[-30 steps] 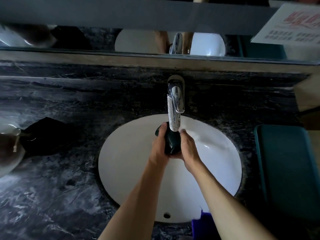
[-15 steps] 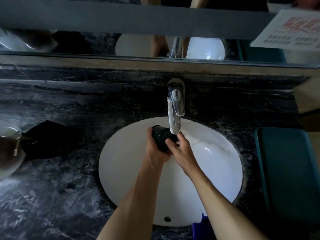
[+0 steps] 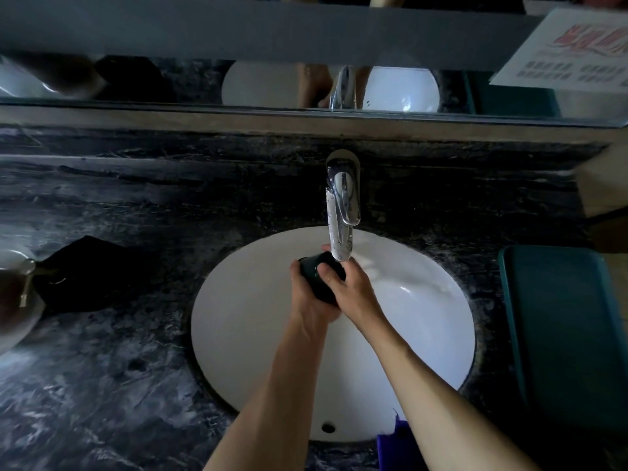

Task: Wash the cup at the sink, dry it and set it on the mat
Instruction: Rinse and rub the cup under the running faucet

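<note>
Both hands, the left hand (image 3: 307,297) and right hand (image 3: 353,294), wrapped their fingers around the dark cup (image 3: 321,278) under the tap (image 3: 339,229). It was only being washed. Drying and the green mat (image 3: 560,334) looked left to do.

One head-worn, wide-angle view looks forward and steeply down from close above the bench (image 3: 102,385). The sink (image 3: 258,334) fills the frame centre, with the tap (image 3: 341,205) just above it. Both forearms enter from the lower edge. The mirror (image 3: 170,83) spans the top edge. Straight lines bow toward the frame borders.
</note>
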Demonstrator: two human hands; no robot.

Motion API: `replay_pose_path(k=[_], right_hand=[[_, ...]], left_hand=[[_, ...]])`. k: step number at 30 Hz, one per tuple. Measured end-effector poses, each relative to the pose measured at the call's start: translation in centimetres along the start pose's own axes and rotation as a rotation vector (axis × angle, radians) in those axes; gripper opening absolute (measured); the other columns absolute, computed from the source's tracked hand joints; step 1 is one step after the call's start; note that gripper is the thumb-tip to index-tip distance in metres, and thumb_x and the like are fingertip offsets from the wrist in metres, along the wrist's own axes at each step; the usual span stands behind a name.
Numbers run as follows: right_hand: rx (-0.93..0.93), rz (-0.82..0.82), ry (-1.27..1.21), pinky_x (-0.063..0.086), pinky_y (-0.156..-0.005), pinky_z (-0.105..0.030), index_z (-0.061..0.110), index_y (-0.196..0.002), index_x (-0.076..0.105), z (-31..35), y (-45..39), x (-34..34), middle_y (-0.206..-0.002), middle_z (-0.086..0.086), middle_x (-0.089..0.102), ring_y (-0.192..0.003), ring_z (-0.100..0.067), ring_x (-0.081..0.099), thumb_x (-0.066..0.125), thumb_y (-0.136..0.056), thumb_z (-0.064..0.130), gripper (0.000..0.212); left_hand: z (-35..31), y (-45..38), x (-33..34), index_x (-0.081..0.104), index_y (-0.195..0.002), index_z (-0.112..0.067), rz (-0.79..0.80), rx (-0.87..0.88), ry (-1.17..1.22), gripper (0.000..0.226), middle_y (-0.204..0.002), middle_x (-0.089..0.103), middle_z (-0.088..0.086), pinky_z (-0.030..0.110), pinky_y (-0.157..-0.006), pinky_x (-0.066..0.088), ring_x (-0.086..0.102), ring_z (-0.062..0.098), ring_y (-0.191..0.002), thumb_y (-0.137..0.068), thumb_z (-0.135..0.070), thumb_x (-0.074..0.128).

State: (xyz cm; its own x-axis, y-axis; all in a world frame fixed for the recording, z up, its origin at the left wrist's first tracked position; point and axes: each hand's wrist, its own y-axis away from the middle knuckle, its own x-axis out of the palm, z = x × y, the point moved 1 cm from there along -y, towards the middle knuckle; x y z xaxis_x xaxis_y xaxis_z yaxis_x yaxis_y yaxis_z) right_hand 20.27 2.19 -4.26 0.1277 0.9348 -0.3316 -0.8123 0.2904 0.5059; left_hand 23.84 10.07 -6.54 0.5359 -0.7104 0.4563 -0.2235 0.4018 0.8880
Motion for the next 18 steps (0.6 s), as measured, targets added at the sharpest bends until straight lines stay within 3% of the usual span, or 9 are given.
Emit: replay_pose_path(k=[3, 6, 7, 9, 12, 15, 16, 18], right_hand=[[-0.036, -0.051, -0.013, 0.05, -0.103, -0.032, 0.025, -0.136, 0.065, -0.6, -0.6, -0.2, -0.127, -0.002, 0.071, -0.119, -0.017, 0.063, 0.051, -0.103, 0.03, 0.036], [-0.022, 0.074, -0.069, 0.046, -0.094, -0.011, 0.024, -0.143, 0.06, -1.0, -0.6, -0.8, -0.132, 0.001, 0.067, -0.122, -0.013, 0.06, 0.051, -0.105, 0.014, 0.041], [-0.01, 0.118, -0.091, 0.047, -0.092, -0.011, 0.027, -0.144, 0.058, -1.0, -0.5, -0.9, -0.132, 0.003, 0.066, -0.124, -0.013, 0.06, 0.057, -0.102, 0.017, 0.044], [-0.006, 0.143, -0.095, 0.05, -0.099, -0.022, 0.036, -0.142, 0.057, -1.1, -0.5, -0.8, -0.131, 0.007, 0.067, -0.124, -0.011, 0.061, 0.073, -0.086, 0.036, 0.058], [0.01, 0.0, -0.069, 0.053, -0.097, -0.032, 0.039, -0.124, 0.064, -0.9, -0.4, -0.5, -0.115, 0.011, 0.073, -0.113, -0.012, 0.067, 0.075, -0.068, 0.054, 0.059], [-0.02, -0.199, -0.074, 0.056, -0.083, -0.037, 0.032, -0.104, 0.068, -1.0, -0.6, -0.1, -0.09, 0.013, 0.071, -0.092, -0.015, 0.068, 0.067, -0.084, 0.049, 0.026], [-0.027, -0.233, -0.095, 0.055, -0.08, -0.039, 0.029, -0.102, 0.069, -1.2, -0.7, 0.0, -0.085, 0.012, 0.069, -0.086, -0.016, 0.066, 0.062, -0.093, 0.042, 0.017], [-0.02, -0.228, -0.112, 0.052, -0.079, -0.039, 0.022, -0.105, 0.068, -1.4, -0.8, 0.0, -0.085, 0.01, 0.065, -0.084, -0.017, 0.061, 0.053, -0.104, 0.031, 0.018]], left_hand=[[0.1, -0.1, -0.2, 0.071, -0.101, -0.014, -0.081, -0.003, 0.018, 0.06, -0.081, 0.076, 0.008, 0.034, -0.079, 0.055, 0.07, 0.026, -0.085, -0.087, -0.068, 0.05], [-0.2, -0.3, -0.1, 0.069, -0.092, -0.013, -0.148, 0.003, 0.012, 0.061, -0.064, 0.075, 0.011, 0.036, -0.064, 0.052, 0.068, 0.027, -0.078, -0.089, -0.071, 0.048], [-0.2, -0.4, -0.2, 0.069, -0.094, -0.013, -0.158, -0.003, 0.013, 0.062, -0.069, 0.075, 0.011, 0.036, -0.067, 0.053, 0.068, 0.027, -0.08, -0.088, -0.072, 0.048], [-0.2, -0.7, -0.4, 0.071, -0.103, -0.013, -0.15, -0.034, 0.029, 0.066, -0.088, 0.076, 0.01, 0.035, -0.09, 0.056, 0.069, 0.028, -0.09, -0.087, -0.073, 0.049], [0.0, -1.1, -0.5, 0.071, -0.109, -0.012, -0.117, -0.02, -0.008, 0.068, -0.099, 0.073, 0.009, 0.037, -0.107, 0.048, 0.069, 0.028, -0.105, -0.089, -0.072, 0.044], [0.2, -1.1, -0.3, 0.07, -0.114, -0.015, -0.099, -0.017, -0.065, 0.064, -0.114, 0.072, 0.008, 0.037, -0.112, 0.046, 0.063, 0.027, -0.128, -0.087, -0.069, 0.047], [0.2, -1.1, -0.2, 0.07, -0.111, -0.015, -0.093, -0.005, -0.064, 0.061, -0.114, 0.072, 0.007, 0.037, -0.111, 0.047, 0.064, 0.026, -0.127, -0.085, -0.067, 0.05], [0.3, -1.3, -0.1, 0.069, -0.099, -0.015, -0.069, 0.069, -0.123, 0.051, -0.097, 0.073, 0.006, 0.035, -0.096, 0.053, 0.071, 0.026, -0.104, -0.083, -0.061, 0.054]])
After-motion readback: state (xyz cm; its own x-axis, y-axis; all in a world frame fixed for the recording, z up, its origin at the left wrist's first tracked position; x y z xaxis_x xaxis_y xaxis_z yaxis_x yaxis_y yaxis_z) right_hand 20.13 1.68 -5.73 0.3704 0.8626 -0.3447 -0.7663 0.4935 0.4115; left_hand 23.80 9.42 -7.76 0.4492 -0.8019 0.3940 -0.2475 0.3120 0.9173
